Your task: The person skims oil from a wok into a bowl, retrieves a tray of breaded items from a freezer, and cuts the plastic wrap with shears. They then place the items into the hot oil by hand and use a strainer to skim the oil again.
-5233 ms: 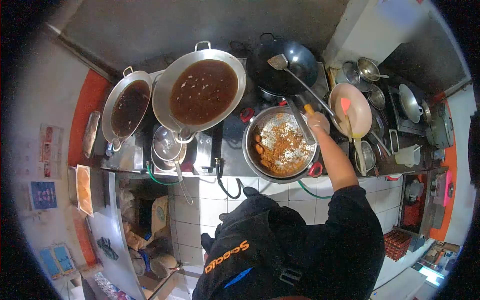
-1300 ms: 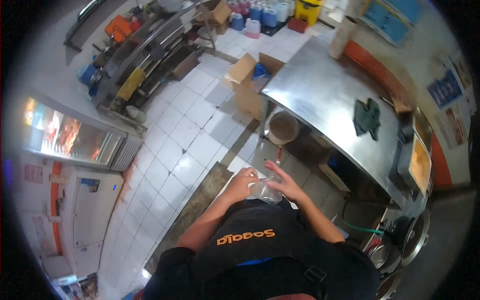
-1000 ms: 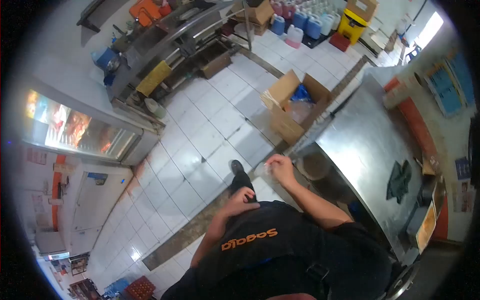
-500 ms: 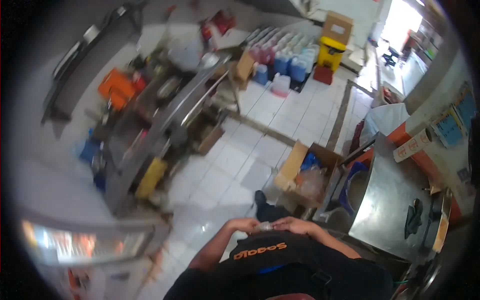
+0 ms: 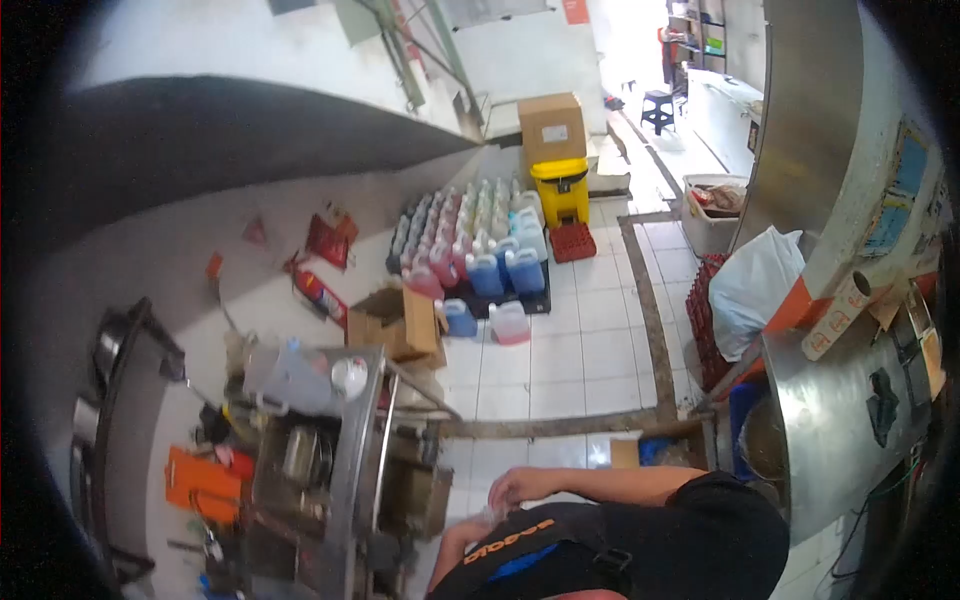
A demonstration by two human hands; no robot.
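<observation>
My right hand (image 5: 522, 486) is in front of my chest, its fingers curled down and drawn together. At its fingertips is a thin, clear piece of plastic (image 5: 487, 517), blurred and hard to make out. The plastic lies between those fingertips and my left hand (image 5: 470, 528). My left hand is close against the dark shirt, and its fingers are hidden or smeared, so their pose does not show.
A metal sink counter (image 5: 350, 440) with a clear jug (image 5: 290, 378) stands to the left. Several jugs of coloured liquid (image 5: 490, 270) sit ahead beside a yellow bin (image 5: 560, 190). On the right are a steel table (image 5: 830, 420) and a white bag (image 5: 755, 290).
The view has swung up and left. Both hands were together on the clear, whitish plastic at the waist; now my right hand is above my left, with the plastic between them.
</observation>
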